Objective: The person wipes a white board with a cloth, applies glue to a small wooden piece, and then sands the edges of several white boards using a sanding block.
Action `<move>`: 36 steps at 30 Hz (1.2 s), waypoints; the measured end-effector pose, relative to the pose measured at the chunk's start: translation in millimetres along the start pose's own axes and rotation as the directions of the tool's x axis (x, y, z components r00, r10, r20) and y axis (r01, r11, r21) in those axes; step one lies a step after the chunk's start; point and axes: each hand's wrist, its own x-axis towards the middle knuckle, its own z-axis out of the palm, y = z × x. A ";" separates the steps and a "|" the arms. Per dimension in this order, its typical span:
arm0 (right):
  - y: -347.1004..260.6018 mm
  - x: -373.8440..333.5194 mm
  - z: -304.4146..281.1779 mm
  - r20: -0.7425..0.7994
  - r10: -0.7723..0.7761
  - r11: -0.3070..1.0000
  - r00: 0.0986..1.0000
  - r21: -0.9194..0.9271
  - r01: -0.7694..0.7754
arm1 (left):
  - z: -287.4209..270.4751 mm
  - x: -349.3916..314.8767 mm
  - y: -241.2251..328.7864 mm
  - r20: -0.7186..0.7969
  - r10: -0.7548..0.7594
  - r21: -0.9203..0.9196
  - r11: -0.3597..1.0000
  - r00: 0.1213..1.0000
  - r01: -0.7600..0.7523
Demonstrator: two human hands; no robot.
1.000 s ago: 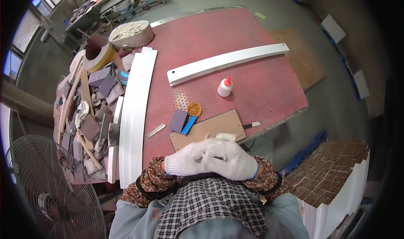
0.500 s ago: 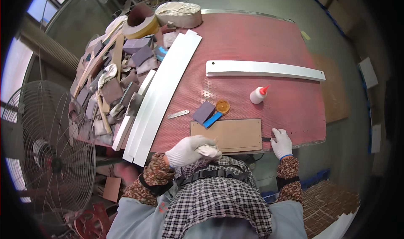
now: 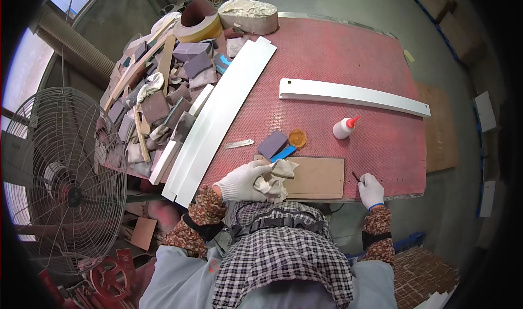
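My left hand (image 3: 245,182), in a white knit glove, is closed on a crumpled off-white rag (image 3: 277,181). The rag covers the left part of a flat brown board (image 3: 320,177) with small corner holes at the table's near edge. To the right of that board, my gloved right hand (image 3: 371,191) pinches a thin dark stick-like tool (image 3: 356,175); its far end is too small to make out. Just beyond the board are a purple-grey sanding block (image 3: 272,144), a blue strip (image 3: 283,153), a round amber-coloured dish (image 3: 297,138) and a narrow pale blade-like piece (image 3: 239,144).
On the red table (image 3: 348,53) stands a white squeeze bottle (image 3: 343,128) with a red tip. Long white boards (image 3: 223,115) lie left, another white bar (image 3: 354,95) beyond. Sanding scraps (image 3: 155,107) pile up at far left, near a large fan (image 3: 71,189).
My left hand has moved forward and right, bringing the rag onto the board. The right hand has drawn slightly nearer me, lifting the dark tool away from the board's edge. The view has shifted.
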 end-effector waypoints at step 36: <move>-151.7 110.5 -7.1 -0.161 0.141 0.642 0.977 0.766 0.033 | -5.7 89.5 -32.6 -0.571 -0.195 0.290 0.861 0.798 0.418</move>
